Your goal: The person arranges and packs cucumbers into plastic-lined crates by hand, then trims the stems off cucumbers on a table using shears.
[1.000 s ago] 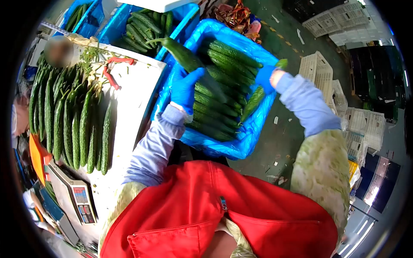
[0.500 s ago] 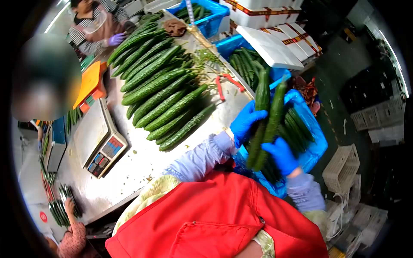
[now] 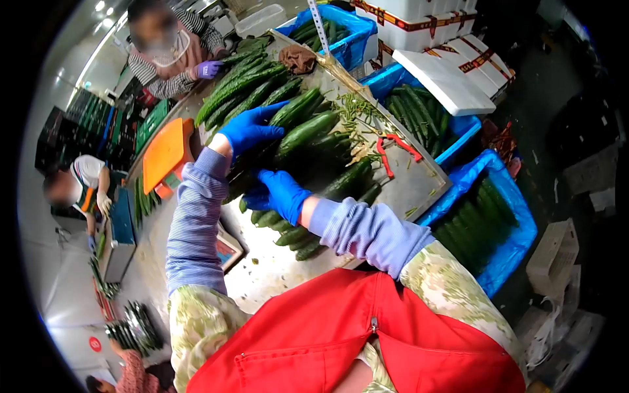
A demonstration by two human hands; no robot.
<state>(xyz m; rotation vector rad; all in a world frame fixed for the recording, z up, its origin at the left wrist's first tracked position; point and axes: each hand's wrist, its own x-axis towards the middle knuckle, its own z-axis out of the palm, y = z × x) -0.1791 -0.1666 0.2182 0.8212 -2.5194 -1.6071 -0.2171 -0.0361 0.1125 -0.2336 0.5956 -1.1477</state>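
My left hand (image 3: 252, 129), in a blue glove, is closed over the left ends of several cucumbers (image 3: 308, 136) on the metal table. Lower and a little to the right, my right hand (image 3: 283, 195), gloved in blue too, has its fingers curled against the near side of the same bunch. The space between both hands is dark, so how many cucumbers they grip is hidden. More cucumbers (image 3: 301, 245) lie just below my right hand. Beyond my left hand, a row of cucumbers (image 3: 246, 82) reaches toward the far end of the table.
A blue-lined crate (image 3: 524, 245) of cucumbers stands at the right, with similar crates behind it. A red-handled tool (image 3: 386, 156) lies near green scraps. An orange scale (image 3: 164, 157) sits at the left; another scale (image 3: 228, 250) is mostly behind my arm. A co-worker's gloved hand (image 3: 208, 69) touches far cucumbers.
Both hands have left the blue-lined crate, where they held two cucumbers, and moved left to the cucumbers on the table. Those two now appear released. The view has shifted.
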